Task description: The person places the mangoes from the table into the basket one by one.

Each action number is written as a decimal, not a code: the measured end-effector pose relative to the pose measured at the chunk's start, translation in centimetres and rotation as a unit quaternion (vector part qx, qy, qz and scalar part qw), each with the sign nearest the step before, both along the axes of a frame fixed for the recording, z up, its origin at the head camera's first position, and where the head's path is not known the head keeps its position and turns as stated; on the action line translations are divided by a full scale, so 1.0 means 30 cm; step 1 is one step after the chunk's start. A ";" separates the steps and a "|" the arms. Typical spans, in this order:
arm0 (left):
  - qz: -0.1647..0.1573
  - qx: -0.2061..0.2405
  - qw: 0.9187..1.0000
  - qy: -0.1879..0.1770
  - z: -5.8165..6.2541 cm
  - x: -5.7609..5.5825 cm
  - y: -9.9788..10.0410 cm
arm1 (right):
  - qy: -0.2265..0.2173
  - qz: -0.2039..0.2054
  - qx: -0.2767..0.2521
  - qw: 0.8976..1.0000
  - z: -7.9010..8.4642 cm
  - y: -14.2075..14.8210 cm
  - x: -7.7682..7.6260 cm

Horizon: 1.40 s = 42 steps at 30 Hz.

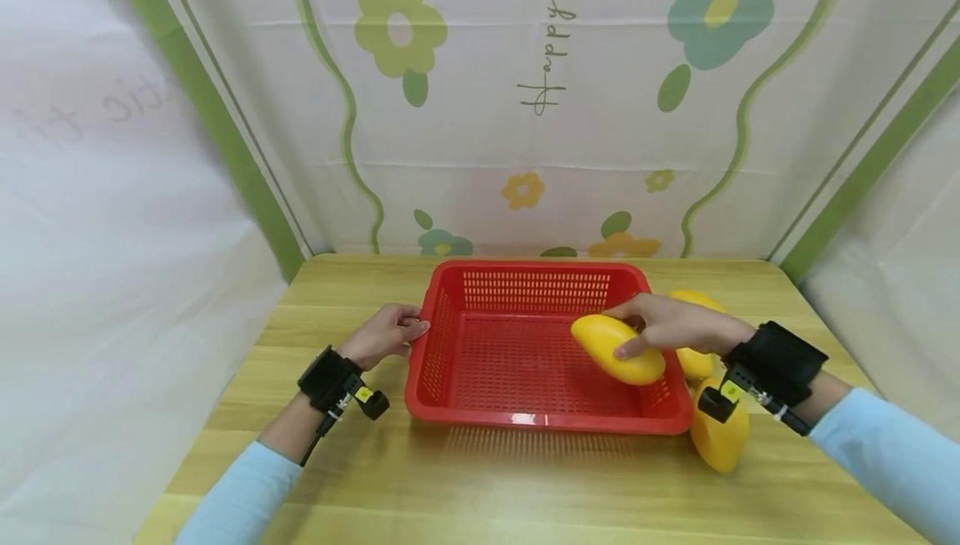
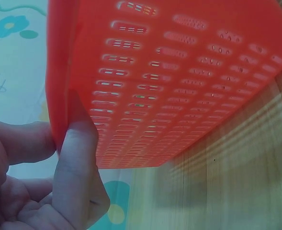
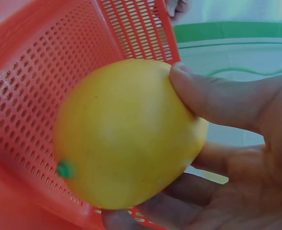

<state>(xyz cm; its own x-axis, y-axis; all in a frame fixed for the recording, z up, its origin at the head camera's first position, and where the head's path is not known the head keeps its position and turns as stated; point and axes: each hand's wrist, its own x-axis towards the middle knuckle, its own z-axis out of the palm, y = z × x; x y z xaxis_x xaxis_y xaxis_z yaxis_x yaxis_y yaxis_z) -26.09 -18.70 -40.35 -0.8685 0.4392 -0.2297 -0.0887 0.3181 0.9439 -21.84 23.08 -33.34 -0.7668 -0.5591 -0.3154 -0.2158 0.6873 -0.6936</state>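
1. Rising behind and along both sides, the cloth [image 1: 457,128] is white, printed with flowers, leaves, wavy green lines and some lettering, with green stripes toward the corners.
2. Below it lies the desk [image 1: 495,499], pale with a wood grain.
3. On the desk stands the basket [image 1: 547,422], red and rectangular, with slotted walls and a perforated bottom.
4. Light blue sleeves, the left [image 1: 243,495] and the right [image 1: 892,457], cover the forearms partway.
5. Of the two hands, the left hand [image 1: 385,334] is nearly closed, finger and thumb pinching the rim at the basket's left wall.
6. Curled partway, the right hand [image 1: 667,324] grips the held mango [image 1: 618,351], thumb on one side and fingers on the other.
7. That yellow mango is tilted over the right part of the basket; whether it touches the bottom, I cannot tell.
8. Outside the basket, just beside its right wall, the near mango [image 1: 722,441] lies on the desk. More yellow shows behind the right hand; one mango or two, I cannot tell.
9. Each wrist wears a black band with a small camera.
10. In the right wrist view, the held mango shows a green stem [image 3: 64,168].
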 end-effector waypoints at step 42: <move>0.003 0.000 1.000 0.000 -0.011 -0.011 0.005 | -0.068 0.060 0.138 0.986 -0.133 -0.159 -0.063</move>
